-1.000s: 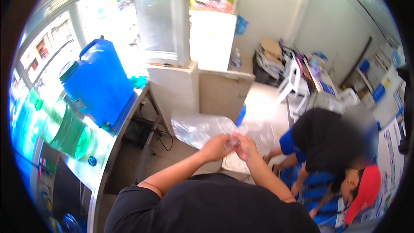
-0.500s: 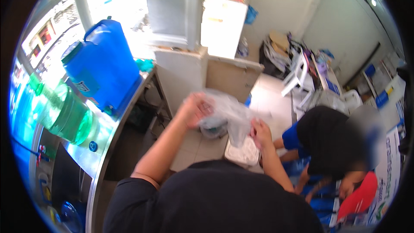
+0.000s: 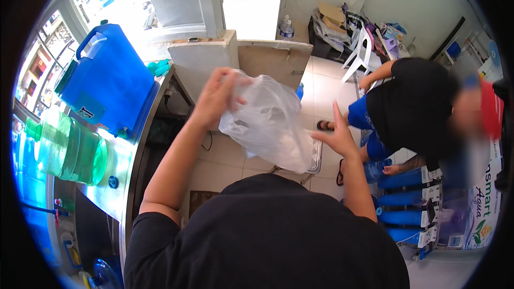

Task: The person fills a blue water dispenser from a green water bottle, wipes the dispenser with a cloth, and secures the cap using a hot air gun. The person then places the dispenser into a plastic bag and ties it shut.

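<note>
A translucent white plastic bag (image 3: 270,120) hangs puffed out in front of my chest. My left hand (image 3: 218,96) is closed on its upper left edge, the fingers slightly smeared by motion. On the other side, my right hand (image 3: 340,135) is open, thumb and fingers spread wide, close to the bag's right edge and gripping nothing. Below the bag, a pale stool-like seat (image 3: 317,156) shows partly; the bag covers the rest.
On the left, a metal counter (image 3: 120,163) bears a blue water container (image 3: 115,75), a green bottle (image 3: 72,147) and a dark blue cap (image 3: 113,182). To my right a person in black (image 3: 415,109) bends beside blue cylinders (image 3: 401,199). White chairs (image 3: 364,53) stand farther back.
The bag has opened out from a gathered bunch. My right hand has let go and spread its fingers; my left hand has risen leftward. The person at right has moved farther off.
</note>
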Action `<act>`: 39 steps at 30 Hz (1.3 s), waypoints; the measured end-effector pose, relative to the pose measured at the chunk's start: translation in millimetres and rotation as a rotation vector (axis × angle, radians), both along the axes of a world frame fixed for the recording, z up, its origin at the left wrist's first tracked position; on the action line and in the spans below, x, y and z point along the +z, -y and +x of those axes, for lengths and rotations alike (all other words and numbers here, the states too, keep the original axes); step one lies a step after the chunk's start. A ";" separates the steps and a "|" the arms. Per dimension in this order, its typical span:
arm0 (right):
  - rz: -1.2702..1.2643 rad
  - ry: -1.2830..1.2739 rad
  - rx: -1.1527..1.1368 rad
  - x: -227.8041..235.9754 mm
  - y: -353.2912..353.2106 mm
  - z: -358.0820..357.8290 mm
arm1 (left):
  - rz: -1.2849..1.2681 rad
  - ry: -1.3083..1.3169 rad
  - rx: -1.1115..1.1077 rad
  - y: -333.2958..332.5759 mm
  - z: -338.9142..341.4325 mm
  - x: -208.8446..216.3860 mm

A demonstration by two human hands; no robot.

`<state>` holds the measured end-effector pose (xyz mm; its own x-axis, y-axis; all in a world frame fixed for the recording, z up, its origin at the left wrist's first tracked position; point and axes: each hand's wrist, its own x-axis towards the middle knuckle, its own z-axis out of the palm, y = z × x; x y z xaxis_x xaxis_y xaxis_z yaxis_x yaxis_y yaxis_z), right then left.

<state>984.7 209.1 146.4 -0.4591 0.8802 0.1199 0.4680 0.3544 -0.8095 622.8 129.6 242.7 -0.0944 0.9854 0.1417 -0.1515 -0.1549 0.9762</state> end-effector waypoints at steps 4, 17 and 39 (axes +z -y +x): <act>0.209 0.123 0.032 -12.5 -4.6 -131.8 | 0.272 -0.039 -0.368 23.0 37.5 20.4; 0.016 0.503 0.470 -52.9 -111.2 -90.4 | -0.833 -0.013 0.138 75.6 -91.9 -97.4; -0.967 -0.742 -0.041 -26.8 -95.4 -94.1 | -0.019 0.656 0.698 88.0 -88.4 -161.5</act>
